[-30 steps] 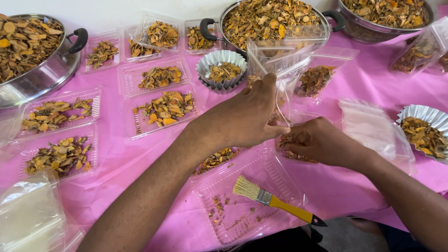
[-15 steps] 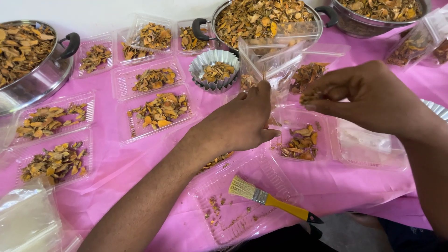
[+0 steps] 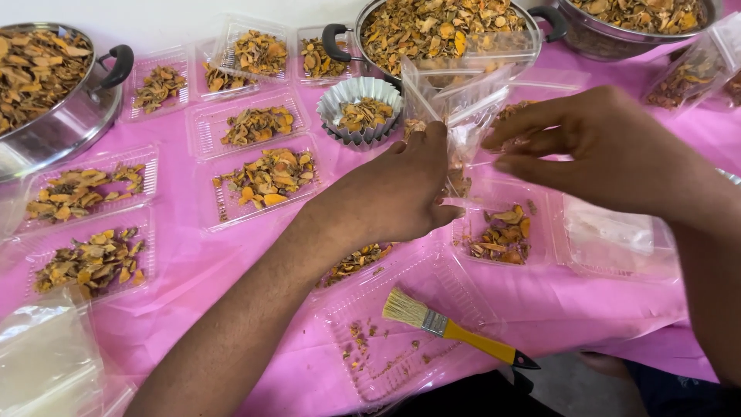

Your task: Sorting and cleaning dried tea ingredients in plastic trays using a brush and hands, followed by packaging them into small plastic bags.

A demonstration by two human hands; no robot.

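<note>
The left hand (image 3: 401,189) pinches the rim of a clear plastic bag (image 3: 463,96), holding it upright above a tray of dried orange pieces (image 3: 498,232). The right hand (image 3: 610,150), fingers bunched together, touches the bag's mouth. A yellow-handled brush (image 3: 451,330) lies nearer on the pink tablecloth (image 3: 193,270).

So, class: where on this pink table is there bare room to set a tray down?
Bare pink cloth shows between the left trays and the left forearm, and right of the yellow-handled brush. The far side is crowded with pots, trays and a foil cup.
</note>
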